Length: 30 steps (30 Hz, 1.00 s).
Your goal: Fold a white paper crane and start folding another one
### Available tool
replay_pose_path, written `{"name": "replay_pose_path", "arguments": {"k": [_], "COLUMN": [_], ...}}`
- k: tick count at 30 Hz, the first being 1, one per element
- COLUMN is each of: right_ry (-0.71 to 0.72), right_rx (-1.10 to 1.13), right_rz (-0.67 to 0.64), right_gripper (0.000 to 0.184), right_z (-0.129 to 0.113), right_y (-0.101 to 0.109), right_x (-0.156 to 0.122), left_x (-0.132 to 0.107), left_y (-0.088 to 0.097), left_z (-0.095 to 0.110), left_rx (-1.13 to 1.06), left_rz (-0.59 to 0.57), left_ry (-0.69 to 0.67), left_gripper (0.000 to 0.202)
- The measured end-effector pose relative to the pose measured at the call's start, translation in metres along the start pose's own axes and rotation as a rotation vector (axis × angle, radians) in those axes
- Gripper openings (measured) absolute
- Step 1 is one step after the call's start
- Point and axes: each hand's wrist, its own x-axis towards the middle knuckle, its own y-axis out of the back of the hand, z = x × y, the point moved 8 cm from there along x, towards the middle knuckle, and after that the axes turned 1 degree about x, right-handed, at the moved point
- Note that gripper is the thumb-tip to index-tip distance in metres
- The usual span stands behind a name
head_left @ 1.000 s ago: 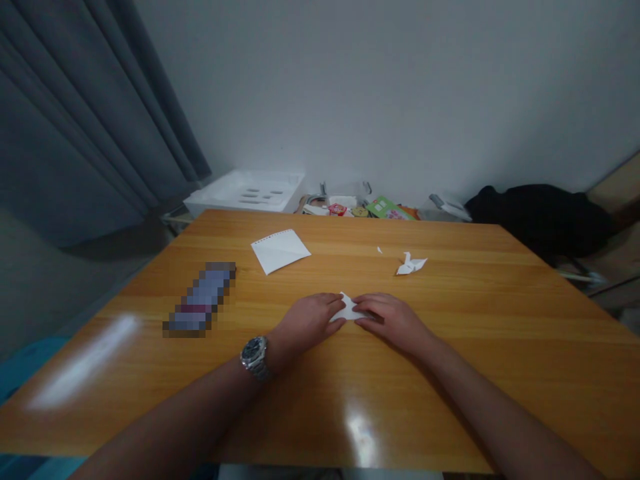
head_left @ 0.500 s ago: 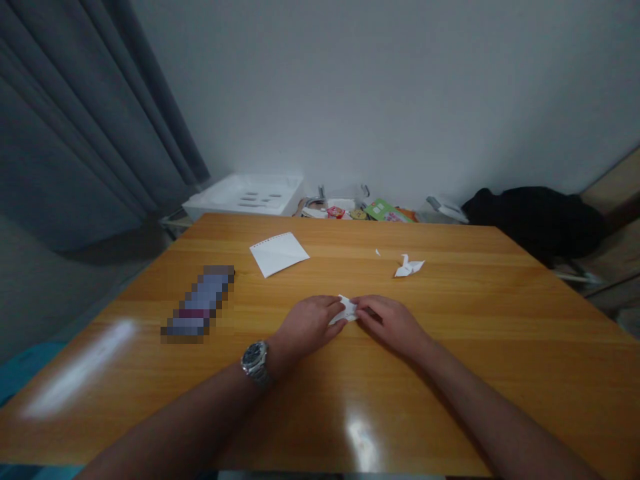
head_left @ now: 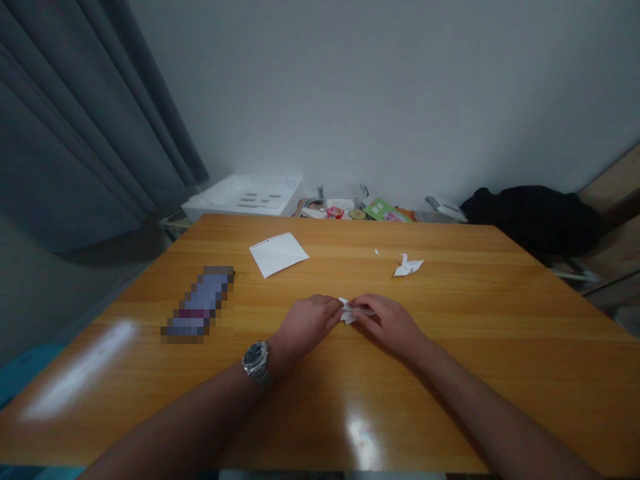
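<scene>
Both my hands meet over a small folded white paper lying on the wooden table. My left hand, with a watch on its wrist, pinches the paper's left side. My right hand presses and pinches its right side with closed fingers. Most of the paper is hidden under my fingers. A finished folded paper bird lies farther back on the right, with a tiny paper scrap near it.
A white notepad sheet lies at the back left of the table, and a blurred-out oblong object sits to the left. Behind the table are a white tray, assorted clutter and a black bag. Grey curtains hang at left.
My hands have drawn closer together, and the paper between them now shows less, looking narrower and more folded. Everything else on the table stays put.
</scene>
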Motion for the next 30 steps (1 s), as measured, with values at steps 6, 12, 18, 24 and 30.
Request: {"name": "replay_pose_path", "arguments": {"k": [6,12,18,24,30], "right_ry": [0.203,0.212,0.201,0.200,0.174], "right_rx": [-0.038,-0.108,-0.407,-0.411,-0.401], "right_rz": [-0.013,0.071,0.121,-0.048,-0.080], "right_gripper": [0.023,0.025,0.028,0.021,0.019], "right_z": [-0.020,-0.017,-0.015,-0.020,-0.018], "right_y": [0.005,0.005,0.009,-0.004,-0.016], "right_x": [-0.002,-0.003,-0.004,-0.001,0.000], "left_x": [-0.001,-0.002,-0.002,-0.001,0.001], "left_y": [0.005,0.008,0.008,0.007,0.005], "left_z": [-0.005,-0.006,-0.007,-0.004,0.000], "left_rx": [-0.079,-0.086,-0.095,-0.096,-0.121], "left_rz": [0.025,0.026,0.037,0.033,0.039], "left_ry": [0.052,0.085,0.101,0.100,0.090], "left_gripper": [0.026,0.027,0.030,0.026,0.026]}}
